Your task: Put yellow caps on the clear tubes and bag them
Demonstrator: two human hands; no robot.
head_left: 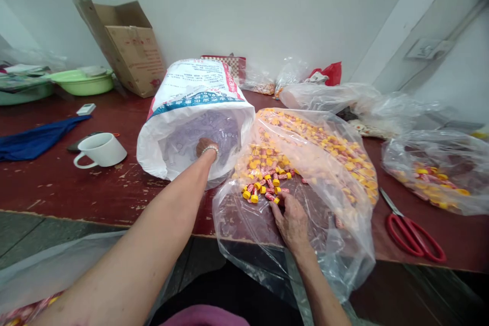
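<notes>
My left hand (207,147), with a beaded bracelet at the wrist, reaches into the open mouth of a white woven sack (202,81) lying on its side. Inside the sack is a clear plastic lining or bag (191,135) with small see-through pieces; my left fingers are hidden there. My right hand (292,219) is in the mouth of a large clear plastic bag (324,260). Its thumb and forefinger are closed about a small red-patterned tube with a yellow cap (272,197). Many such tubes (267,163) lie heaped in the bag.
Red-handled scissors (414,234) lie at the right, near another clear bag of tubes (439,173). A white mug (101,150), blue cloth (42,137), green basin (82,81) and cardboard box (132,53) stand left. The red table's front edge (95,221) is chipped.
</notes>
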